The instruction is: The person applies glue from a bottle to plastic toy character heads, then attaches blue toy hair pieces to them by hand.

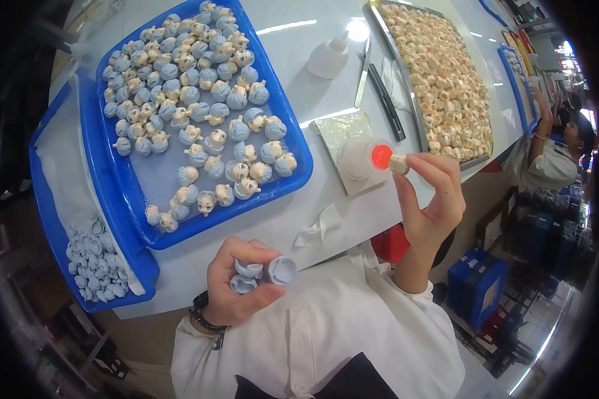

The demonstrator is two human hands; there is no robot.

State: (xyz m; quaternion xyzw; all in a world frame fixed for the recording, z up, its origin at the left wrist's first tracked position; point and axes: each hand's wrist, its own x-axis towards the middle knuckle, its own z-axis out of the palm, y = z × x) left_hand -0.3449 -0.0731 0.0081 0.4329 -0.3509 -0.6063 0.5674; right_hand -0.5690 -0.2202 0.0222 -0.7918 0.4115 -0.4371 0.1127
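Observation:
My left hand [236, 282] is closed around several hollow grey-blue doll hair pieces [282, 270], one of them held out at the fingertips with its hollow side showing. Between thumb and forefinger, my right hand [436, 203] pinches a small cream doll head piece [398, 163]. That piece is right beside the red mouth of a translucent white cup [358, 158]; whether they touch, I cannot tell. Under the cup lies a wrapped flat pad [343, 130]. A crumpled white tissue [318, 227] rests on the table between my hands.
At the left, a blue tray [229, 226] holds many doll heads with grey-blue hair; beside it a blue bin [46, 199] holds loose hair pieces. A metal tray [416, 110] of cream pieces, a white bottle [328, 58], tweezers [362, 73] and a black pen [387, 103] lie beyond. A co-worker [556, 156] sits far right.

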